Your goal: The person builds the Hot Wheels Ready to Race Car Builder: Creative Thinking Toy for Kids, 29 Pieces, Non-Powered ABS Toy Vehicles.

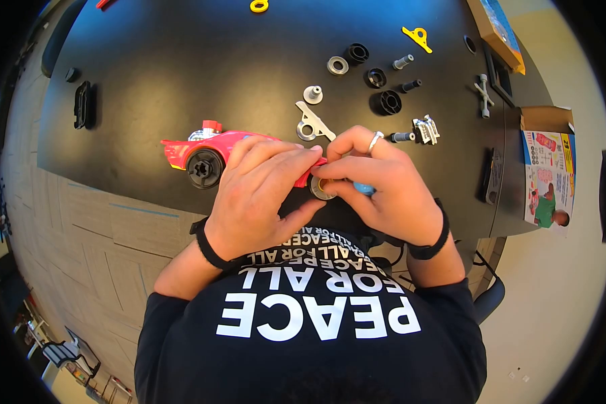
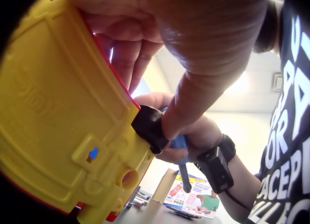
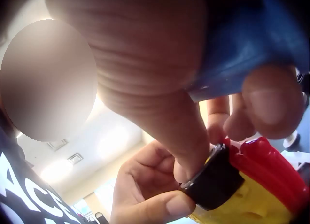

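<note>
A red toy car [image 1: 176,151] with a black rear wheel [image 1: 205,168] lies sideways at the table's near edge. My left hand [image 1: 256,185] grips its front end, fingers over the body and thumb against a small black wheel [image 3: 215,185]. The car's yellow underside [image 2: 58,103] faces me in the left wrist view. Fingers of my right hand [image 1: 390,182] pinch that wheel at the car's corner. Tucked in the same hand is a blue-handled screwdriver [image 2: 180,146], its dark shaft pointing down and away from the wheel. The hands partly hide the wheel.
Beyond the hands lie a silver bracket [image 1: 314,121], several black wheel parts [image 1: 387,102], grey pegs [image 1: 402,62], a silver engine piece [image 1: 425,129] and a yellow bracket [image 1: 418,38]. An open toy box [image 1: 549,168] stands at the right. A black part [image 1: 82,105] lies far left.
</note>
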The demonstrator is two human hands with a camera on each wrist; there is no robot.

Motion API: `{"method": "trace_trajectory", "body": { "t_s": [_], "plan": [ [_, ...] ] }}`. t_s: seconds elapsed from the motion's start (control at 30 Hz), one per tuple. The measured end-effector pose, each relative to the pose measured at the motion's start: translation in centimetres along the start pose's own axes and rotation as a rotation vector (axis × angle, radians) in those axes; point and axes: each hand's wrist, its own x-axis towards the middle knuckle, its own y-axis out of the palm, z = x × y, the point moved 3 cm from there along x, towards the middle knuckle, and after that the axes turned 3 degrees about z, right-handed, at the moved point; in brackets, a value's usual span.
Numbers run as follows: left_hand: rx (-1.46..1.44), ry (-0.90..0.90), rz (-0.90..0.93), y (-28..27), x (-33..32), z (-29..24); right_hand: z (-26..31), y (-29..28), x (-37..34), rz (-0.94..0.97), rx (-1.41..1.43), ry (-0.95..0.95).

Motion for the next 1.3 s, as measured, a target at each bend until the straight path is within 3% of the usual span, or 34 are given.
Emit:
{"method": "trace_trajectory", "body": {
  "t_s": [0.13, 0.27, 0.33, 0.4, 0.53, 0.67, 0.73, 0.87, 0.93, 1.0, 1.03, 1.2, 1.27, 1.3],
  "plan": [
    [-0.004, -0.002, 0.016, 0.0, 0.0, 0.0, -0.6, -0.6, -0.6, 0.05, 0.012, 0.005],
    [0.0, -0.001, 0.024, -0.1, 0.0, 0.0, 0.1, -3.5, -2.1, -0.203, -0.15, 0.047],
    [-0.004, 0.002, 0.052, -0.1, -0.1, 0.1, -2.0, -5.5, -3.8, -0.46, -0.272, 0.218],
    [-0.01, 0.005, 0.059, -0.3, 0.1, 0.0, -4.6, -7.1, -5.2, -0.503, -0.469, 0.376],
    [-0.028, 0.026, 0.068, -0.3, 0.2, 0.1, -9.4, -7.3, -7.3, -0.481, -0.502, 0.494],
    [-0.042, 0.005, 0.073, -0.5, 0.4, 0.0, -9.8, -6.6, -7.0, -0.424, -0.432, 0.42],
    [-0.051, -0.01, 0.073, -0.7, 0.5, 0.0, -8.0, -6.3, -6.4, -0.552, -0.232, 0.378],
    [-0.079, -0.021, 0.064, -1.4, 1.0, -0.6, -2.9, -5.4, -5.5, -0.529, 0.089, 0.268],
    [-0.069, 0.024, 0.04, -1.9, 1.6, -1.2, -0.9, -4.2, -4.7, -0.415, 0.298, 0.085],
    [-0.055, 0.066, 0.013, -1.9, 1.9, -1.3, -0.3, -3.0, -4.1, -0.335, 0.379, 0.024],
    [-0.183, 0.082, -0.04, -1.5, 1.8, -1.3, -0.2, -2.5, -3.5, -0.269, 0.358, -0.007],
    [-0.398, 0.093, -0.173, -1.4, 2.1, -2.0, -0.3, -0.2, -2.5, -0.304, 0.548, 0.016],
    [-0.36, 0.091, -0.189, -1.6, 2.6, -1.9, -0.5, -1.1, -3.3, -0.373, 0.508, 0.314],
    [-0.36, 0.091, -0.191, -1.6, 2.6, -1.8, -1.4, -1.5, -3.7, -0.445, 0.521, 0.206]
  ]
}}
